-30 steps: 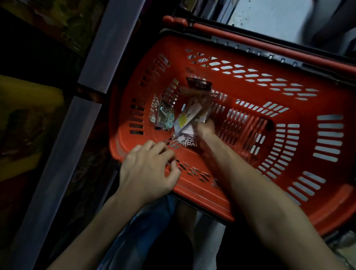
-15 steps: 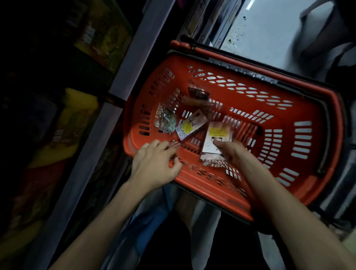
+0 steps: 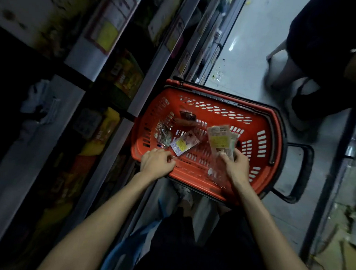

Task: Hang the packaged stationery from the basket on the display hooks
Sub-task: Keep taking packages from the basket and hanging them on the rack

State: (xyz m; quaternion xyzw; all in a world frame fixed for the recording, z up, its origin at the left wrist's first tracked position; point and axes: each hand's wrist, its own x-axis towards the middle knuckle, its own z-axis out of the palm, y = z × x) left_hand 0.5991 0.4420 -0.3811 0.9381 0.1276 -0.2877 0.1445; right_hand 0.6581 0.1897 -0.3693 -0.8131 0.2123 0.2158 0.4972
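Head view: we see our right hand (image 3: 236, 166) pinching a small stack of stationery packets (image 3: 220, 139), yellow label up, over the red basket's (image 3: 193, 178) right half. Our left hand (image 3: 158, 163) curls its fingers over the basket's near rim. Other loose packets (image 3: 183, 144) lie on the basket's floor, toward its left.

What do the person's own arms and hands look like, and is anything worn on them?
The left forearm and right forearm are bare, with no sleeves showing down to the frame edge. The left hand and right hand wear no gloves. No watch, bracelet or ring is visible, though the dim, slightly blurred picture could hide a thin one.
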